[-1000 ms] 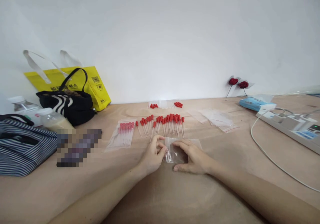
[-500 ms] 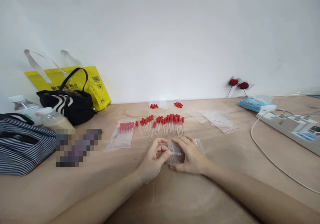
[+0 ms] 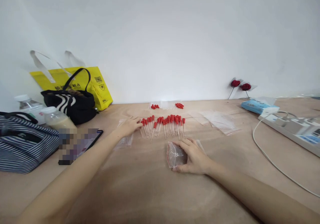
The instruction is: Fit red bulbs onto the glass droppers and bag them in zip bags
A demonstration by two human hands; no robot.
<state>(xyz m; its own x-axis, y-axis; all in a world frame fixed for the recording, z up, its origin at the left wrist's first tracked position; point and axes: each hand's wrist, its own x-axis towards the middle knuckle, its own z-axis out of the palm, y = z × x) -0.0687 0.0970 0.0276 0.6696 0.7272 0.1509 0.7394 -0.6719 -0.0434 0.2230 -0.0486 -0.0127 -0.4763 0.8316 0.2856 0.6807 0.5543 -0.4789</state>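
Note:
My right hand (image 3: 193, 157) is curled around a small clear zip bag (image 3: 175, 154), thumb below and fingers above. The bag's mouth gapes toward the left. My left hand (image 3: 130, 125) reaches to the left end of a row of droppers (image 3: 171, 125) with red rubber bulbs and thin clear stems. Its fingertips are closed at the leftmost dropper (image 3: 141, 132), whose bulb they largely hide. Under that hand and forearm lies a filled clear bag (image 3: 125, 142), mostly covered.
Loose red bulbs (image 3: 179, 106) lie on a clear bag at the back. Flat clear bags (image 3: 220, 121) are spread at the right, near a blue tissue pack (image 3: 258, 106) and a power strip (image 3: 295, 130) with a white cable. Bags, bottles and a phone (image 3: 83, 144) stand or lie left.
My left hand has let go of the zip bag's edge and moved left and away to the row's left end. My right hand still holds the bag, its mouth now wider.

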